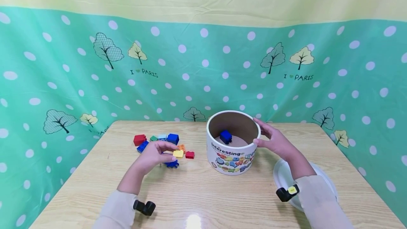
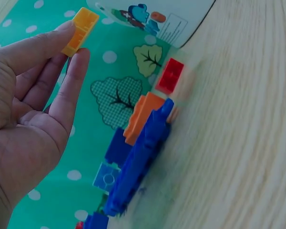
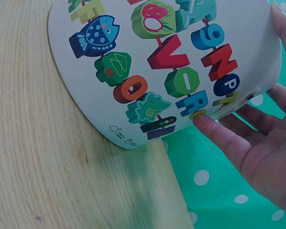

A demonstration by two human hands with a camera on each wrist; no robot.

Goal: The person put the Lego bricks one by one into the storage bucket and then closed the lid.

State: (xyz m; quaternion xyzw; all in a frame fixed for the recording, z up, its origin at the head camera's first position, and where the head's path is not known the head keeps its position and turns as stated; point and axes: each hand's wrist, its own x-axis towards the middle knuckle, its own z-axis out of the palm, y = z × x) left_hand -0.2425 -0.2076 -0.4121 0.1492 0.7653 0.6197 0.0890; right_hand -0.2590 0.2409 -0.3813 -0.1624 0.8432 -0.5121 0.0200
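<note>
In the head view, my left hand (image 1: 154,156) pinches a yellow toy brick (image 1: 178,153) between thumb and fingertips; the left wrist view shows the yellow brick (image 2: 81,31) held above the table. Below it lie a blue toy piece (image 1: 172,164), an orange brick (image 1: 181,148) and a small red brick (image 1: 189,155). My right hand (image 1: 274,141) holds the right side of a white round tub (image 1: 231,160), thumb and fingers spread around its wall by the rim. Inside the uncovered tub sits a blue brick (image 1: 225,136). Printed letters and pictures cover the tub's wall (image 3: 128,28).
More bricks lie at the back left, among them a red brick (image 1: 140,139), a blue brick (image 1: 173,139) and a light blue brick (image 1: 162,137). A white round lid (image 1: 321,176) rests under the right forearm. A green dotted curtain (image 1: 203,73) hangs behind the wooden table (image 1: 197,197).
</note>
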